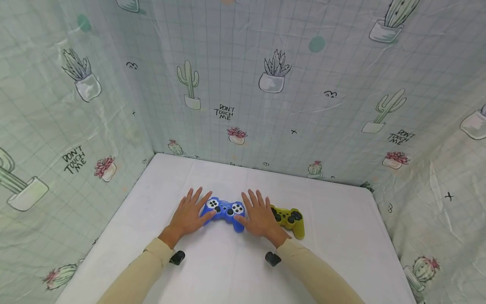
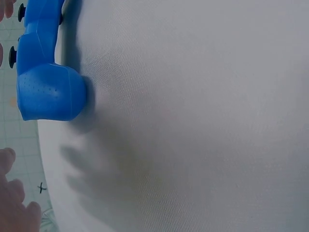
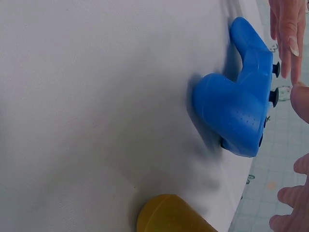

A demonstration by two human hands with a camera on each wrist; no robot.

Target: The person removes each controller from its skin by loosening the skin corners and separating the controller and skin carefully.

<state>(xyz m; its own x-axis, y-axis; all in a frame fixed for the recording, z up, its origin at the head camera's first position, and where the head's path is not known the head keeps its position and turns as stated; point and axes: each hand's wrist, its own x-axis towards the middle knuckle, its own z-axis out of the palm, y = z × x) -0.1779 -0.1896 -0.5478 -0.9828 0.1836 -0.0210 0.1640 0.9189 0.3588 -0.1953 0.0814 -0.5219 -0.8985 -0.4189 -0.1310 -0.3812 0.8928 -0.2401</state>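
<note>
A blue game controller (image 1: 225, 207) lies on the white table between both hands, buttons and black thumbsticks facing up. My left hand (image 1: 188, 214) is spread at its left side, thumb over its left grip. On the other side is my right hand (image 1: 260, 216), fingers spread and thumb over the right part of the controller. The wrist views show fingers raised above the table and the blue controller (image 3: 236, 104) resting on it. Just right of my right hand lies a yellow-green controller (image 1: 298, 226), its left part hidden behind that hand.
The white table (image 1: 334, 253) ends at a back edge against a fabric wall (image 1: 235, 76) printed with cacti. More of this fabric hangs along the left and right sides. Small black devices (image 1: 176, 257) sit at the wrists.
</note>
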